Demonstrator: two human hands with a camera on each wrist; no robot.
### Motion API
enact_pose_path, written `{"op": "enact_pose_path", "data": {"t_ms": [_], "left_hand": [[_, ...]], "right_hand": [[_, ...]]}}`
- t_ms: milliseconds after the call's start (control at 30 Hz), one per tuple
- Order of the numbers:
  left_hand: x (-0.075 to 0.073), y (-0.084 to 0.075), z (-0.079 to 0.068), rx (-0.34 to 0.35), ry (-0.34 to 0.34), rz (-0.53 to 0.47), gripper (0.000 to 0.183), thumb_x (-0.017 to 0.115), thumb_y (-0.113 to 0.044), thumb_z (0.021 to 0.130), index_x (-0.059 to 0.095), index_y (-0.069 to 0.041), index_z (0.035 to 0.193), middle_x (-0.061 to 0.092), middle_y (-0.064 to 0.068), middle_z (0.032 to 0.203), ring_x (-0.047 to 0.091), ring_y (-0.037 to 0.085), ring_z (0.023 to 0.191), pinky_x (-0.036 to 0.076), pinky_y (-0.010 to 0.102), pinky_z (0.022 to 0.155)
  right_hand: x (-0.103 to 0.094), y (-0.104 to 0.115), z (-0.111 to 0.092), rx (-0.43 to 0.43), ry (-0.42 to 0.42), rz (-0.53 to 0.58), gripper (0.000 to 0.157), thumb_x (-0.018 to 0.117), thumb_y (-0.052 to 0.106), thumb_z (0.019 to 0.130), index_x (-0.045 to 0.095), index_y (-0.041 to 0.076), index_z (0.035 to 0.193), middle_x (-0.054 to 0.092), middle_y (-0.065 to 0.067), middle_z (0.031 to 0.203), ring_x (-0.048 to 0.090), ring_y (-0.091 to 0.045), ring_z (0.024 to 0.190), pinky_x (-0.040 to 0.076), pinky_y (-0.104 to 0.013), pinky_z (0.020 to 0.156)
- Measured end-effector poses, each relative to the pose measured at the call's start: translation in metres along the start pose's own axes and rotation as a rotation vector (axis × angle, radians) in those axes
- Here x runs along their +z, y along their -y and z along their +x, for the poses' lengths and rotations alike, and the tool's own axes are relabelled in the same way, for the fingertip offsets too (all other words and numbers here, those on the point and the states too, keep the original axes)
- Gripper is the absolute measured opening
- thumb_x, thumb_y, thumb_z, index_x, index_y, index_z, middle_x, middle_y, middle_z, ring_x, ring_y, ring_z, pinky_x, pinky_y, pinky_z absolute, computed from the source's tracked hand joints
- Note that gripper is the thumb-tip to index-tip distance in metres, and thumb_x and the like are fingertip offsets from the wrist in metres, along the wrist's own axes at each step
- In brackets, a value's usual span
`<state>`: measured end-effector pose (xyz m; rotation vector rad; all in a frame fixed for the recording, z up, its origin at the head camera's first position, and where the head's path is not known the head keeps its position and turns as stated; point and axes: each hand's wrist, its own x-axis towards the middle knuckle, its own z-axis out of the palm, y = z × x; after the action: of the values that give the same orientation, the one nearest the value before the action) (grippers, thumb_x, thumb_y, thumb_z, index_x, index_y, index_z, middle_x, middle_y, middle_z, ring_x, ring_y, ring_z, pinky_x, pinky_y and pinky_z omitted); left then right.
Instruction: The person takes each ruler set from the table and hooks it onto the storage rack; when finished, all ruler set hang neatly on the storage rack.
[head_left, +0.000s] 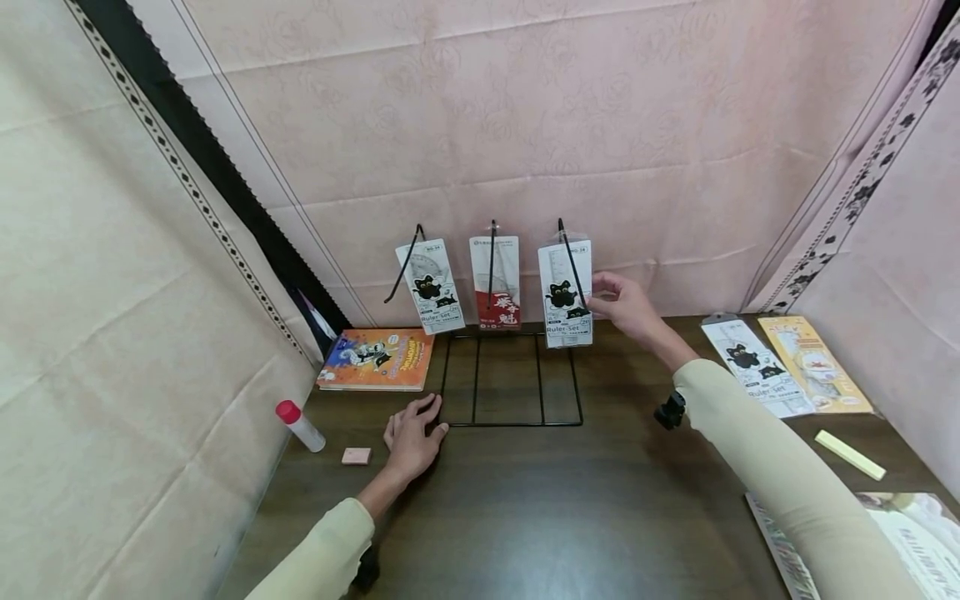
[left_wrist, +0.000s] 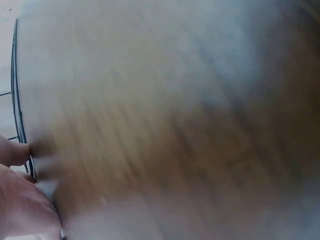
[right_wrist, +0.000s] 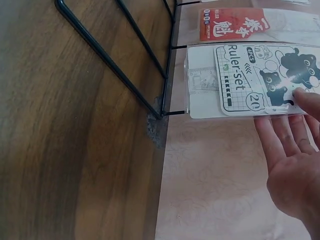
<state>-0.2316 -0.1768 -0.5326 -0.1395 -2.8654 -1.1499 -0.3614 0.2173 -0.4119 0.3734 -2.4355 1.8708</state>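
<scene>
A black wire rack stands on the table against the cloth backdrop, with three packets hanging from its hooks. My left hand grips the front left corner of its base between thumb and fingers. At the right hook, my right hand pinches the edge of a ruler set with black cat drawings. The thumb lies on the front of the packet, other fingers behind it. Another ruler set hangs tilted on the left hook. A red-and-white packet hangs in the middle.
On the left lie an orange book, a glue stick with a red cap and a pink eraser. On the right are a ruler set, a yellow packet, a pale yellow stick and a printed booklet.
</scene>
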Motion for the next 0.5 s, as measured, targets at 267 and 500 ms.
{"op": "enact_pose_path", "data": {"t_ms": [267,500], "left_hand": [[-0.001,-0.002,0.002,-0.003,-0.006,0.002,0.056,0.062,-0.022,0.094,0.043,-0.017,0.146,0.034,0.003,0.155,0.022,0.04,0.14,0.001,0.065,0.111],[0.001,0.002,0.0,-0.004,-0.013,0.021,0.055,0.063,-0.022,0.093,0.044,-0.018,0.145,0.036,0.003,0.154,0.024,0.04,0.139,0.002,0.065,0.11]], "right_hand": [[0.001,0.01,0.007,-0.029,-0.022,-0.062,0.029,0.063,0.0,0.089,0.059,-0.004,0.117,0.062,-0.019,0.115,0.063,-0.007,0.089,0.057,-0.026,0.08],[-0.01,-0.008,0.007,-0.023,0.033,-0.072,0.038,0.068,0.008,0.088,0.058,0.003,0.124,0.063,-0.018,0.122,0.064,-0.011,0.095,0.055,-0.024,0.078]]}}
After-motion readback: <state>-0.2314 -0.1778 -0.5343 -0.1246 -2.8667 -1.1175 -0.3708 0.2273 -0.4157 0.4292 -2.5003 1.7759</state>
